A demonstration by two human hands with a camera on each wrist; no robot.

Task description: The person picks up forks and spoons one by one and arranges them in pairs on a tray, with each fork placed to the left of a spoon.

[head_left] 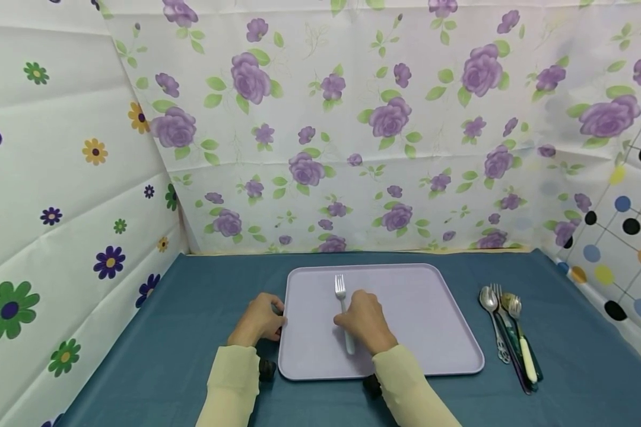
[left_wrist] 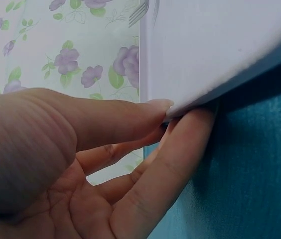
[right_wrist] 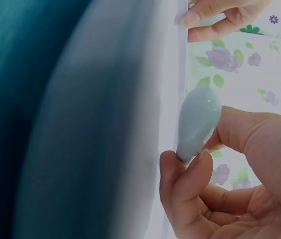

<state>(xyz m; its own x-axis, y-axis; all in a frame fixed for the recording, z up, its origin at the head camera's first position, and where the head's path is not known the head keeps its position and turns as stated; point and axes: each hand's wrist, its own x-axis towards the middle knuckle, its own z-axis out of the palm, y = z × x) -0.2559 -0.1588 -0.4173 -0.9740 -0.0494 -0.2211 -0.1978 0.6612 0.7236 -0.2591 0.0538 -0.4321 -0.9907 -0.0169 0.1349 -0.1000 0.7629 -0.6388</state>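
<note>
A fork with a pale handle [head_left: 349,344] and metal tines lies over the left half of a pale lilac tray [head_left: 416,320], tines toward the far side. My right hand [head_left: 367,320] pinches the fork's handle; in the right wrist view the rounded handle end [right_wrist: 199,119] stands out between thumb and fingers. My left hand [head_left: 259,320] grips the tray's left rim, and the left wrist view has the thumb [left_wrist: 130,119] on top and fingers beneath the edge. Whether the fork touches the tray is hard to tell.
Right of the tray, a bunch of cutlery [head_left: 513,338] lies on the blue-green tablecloth [head_left: 219,284]: spoons and forks, some with dark handles, one with a cream handle. Flower-printed sheets [head_left: 310,130] stand behind and at the left; a dotted sheet [head_left: 619,249] stands at the right.
</note>
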